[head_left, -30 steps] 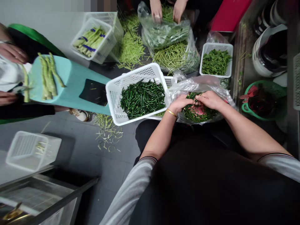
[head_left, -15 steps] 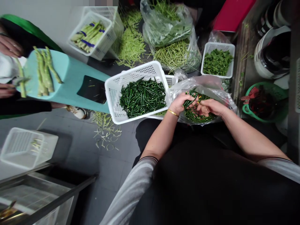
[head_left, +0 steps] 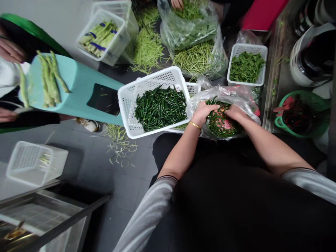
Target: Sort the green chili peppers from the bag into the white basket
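Note:
My left hand (head_left: pixel 204 112) is closed around several dark green chillies (head_left: pixel 213 101), at the left side of a clear plastic bag (head_left: pixel 252 101). Down in the bag is my right hand (head_left: pixel 234 113), its fingers curled and partly hidden, so what they grip does not show. Green chillies and their stems (head_left: pixel 219 131) lie in the bag around both hands, with something pink among them. To the left of my left hand stands a white perforated basket (head_left: pixel 124 105) holding a heap of dark green chillies (head_left: pixel 161 108).
On the left, a co-worker's hand (head_left: pixel 10 50) is by a turquoise stool (head_left: pixel 81 80) with peeled green stalks. Behind my hands are bagged greens (head_left: pixel 194 59) and a basket of leaves (head_left: pixel 246 66). A green colander (head_left: pixel 280 122) sits at right; peelings (head_left: pixel 119 140) litter the floor.
My right hand has moved deeper into the bag, and something pink now shows among the chillies. My left hand stays nearly in place with its chillies. A person's hand appears at the top by the greens.

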